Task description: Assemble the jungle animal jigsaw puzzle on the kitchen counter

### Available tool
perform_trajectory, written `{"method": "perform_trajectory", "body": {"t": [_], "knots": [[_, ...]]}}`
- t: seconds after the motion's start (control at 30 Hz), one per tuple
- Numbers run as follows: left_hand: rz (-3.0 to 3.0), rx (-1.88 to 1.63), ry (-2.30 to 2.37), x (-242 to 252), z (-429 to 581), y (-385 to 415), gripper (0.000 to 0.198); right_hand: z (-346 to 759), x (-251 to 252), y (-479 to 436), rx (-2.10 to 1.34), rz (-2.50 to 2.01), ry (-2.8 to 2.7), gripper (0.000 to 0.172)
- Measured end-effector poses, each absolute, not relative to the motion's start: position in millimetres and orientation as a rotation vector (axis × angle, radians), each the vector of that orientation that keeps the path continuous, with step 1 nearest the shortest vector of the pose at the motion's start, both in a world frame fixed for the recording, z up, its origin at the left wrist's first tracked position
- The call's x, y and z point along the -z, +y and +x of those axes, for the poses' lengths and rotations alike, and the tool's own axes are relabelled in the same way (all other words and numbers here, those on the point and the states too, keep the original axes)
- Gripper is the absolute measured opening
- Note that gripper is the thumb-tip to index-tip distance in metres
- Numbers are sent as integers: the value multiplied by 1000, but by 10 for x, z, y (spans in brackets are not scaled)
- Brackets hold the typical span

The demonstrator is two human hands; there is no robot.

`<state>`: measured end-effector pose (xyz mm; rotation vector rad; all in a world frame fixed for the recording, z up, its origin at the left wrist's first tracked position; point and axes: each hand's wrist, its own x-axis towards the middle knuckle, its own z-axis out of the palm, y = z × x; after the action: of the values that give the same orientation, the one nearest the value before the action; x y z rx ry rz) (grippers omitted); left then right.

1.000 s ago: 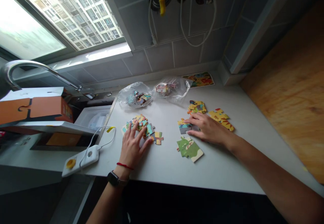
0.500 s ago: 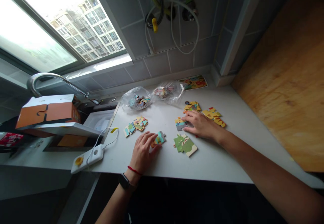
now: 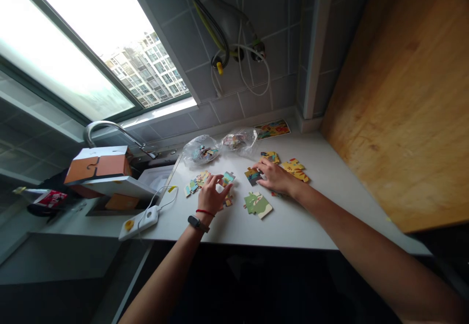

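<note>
My left hand point(image 3: 211, 195) is lifted a little off the white counter point(image 3: 293, 216) and pinches a teal puzzle piece point(image 3: 228, 178) between thumb and fingers. A small orange piece point(image 3: 229, 200) lies just under it. A loose heap of pieces point(image 3: 197, 182) lies to its left. My right hand point(image 3: 275, 177) rests palm down on the counter, fingers pressed on a joined blue and yellow piece point(image 3: 253, 175). A green joined section point(image 3: 258, 204) lies in front of that hand. Yellow tiger pieces point(image 3: 295, 169) lie to its right.
Two clear bags of pieces point(image 3: 203, 150) point(image 3: 238, 140) and a picture card point(image 3: 273, 129) lie by the tiled wall. An orange puzzle box point(image 3: 97, 166) and its lid sit over the sink beside a tap point(image 3: 110, 131). A white device with a cable point(image 3: 141, 220) lies at the counter's edge. A wooden panel point(image 3: 399, 104) stands on the right.
My left hand left the heap, slid right, picked up the teal piece and raised it toward my right hand. The camera has pulled back and tilted up. My right hand stayed on its piece.
</note>
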<state>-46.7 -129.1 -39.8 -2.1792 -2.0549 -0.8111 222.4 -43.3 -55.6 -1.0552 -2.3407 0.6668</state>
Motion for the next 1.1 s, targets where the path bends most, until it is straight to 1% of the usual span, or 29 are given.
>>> {"method": "perform_trajectory", "body": {"t": [0.1,0.23,0.37,0.43,0.47,0.53,0.6,0.63,0.67,0.77,0.8,0.87,0.93,0.97,1.03,1.1], "knots": [[-2160,774,-2145,435,-285,-1244,26,2219,592,-402,-662,-1036,-2316,47],[-2120,792,-2240,398,-193,-1285,19,2225,598,-386,-686,-1037,-2311,49],[-2119,931,-2296,371,-277,-1286,18,2236,559,-403,-732,-1105,-2284,56],[-2174,1047,-2305,390,-335,-1262,23,2238,535,-414,-745,-1122,-2263,56],[-2207,1114,-2309,406,-361,-1250,27,2235,524,-420,-744,-1112,-2258,53],[-2255,1257,-2319,441,-407,-1232,34,2226,505,-435,-735,-1068,-2268,39],[-2277,1391,-2333,468,-446,-1224,35,2211,486,-460,-739,-1021,-2289,27],[-2282,1450,-2341,475,-463,-1221,34,2205,475,-478,-749,-1009,-2287,26],[-2288,1502,-2351,478,-478,-1216,34,2199,462,-497,-762,-1009,-2271,29],[-2302,1607,-2389,476,-491,-1190,36,2186,412,-561,-841,-1053,-2165,45],[-2304,1623,-2403,477,-480,-1181,37,2181,397,-579,-875,-1070,-2123,47],[-2310,1644,-2431,483,-437,-1171,36,2169,377,-602,-951,-1096,-2029,45],[-2374,1569,-2435,485,-390,-1180,31,2154,383,-605,-1036,-1115,-1906,42],[-2437,1468,-2406,478,-378,-1189,30,2146,394,-601,-1081,-1122,-1837,42],[-2570,1117,-2230,441,-398,-1200,31,2136,422,-587,-1160,-1125,-1706,42],[-2607,888,-2080,368,-479,-1176,33,2131,442,-577,-1207,-1127,-1618,40]]}}
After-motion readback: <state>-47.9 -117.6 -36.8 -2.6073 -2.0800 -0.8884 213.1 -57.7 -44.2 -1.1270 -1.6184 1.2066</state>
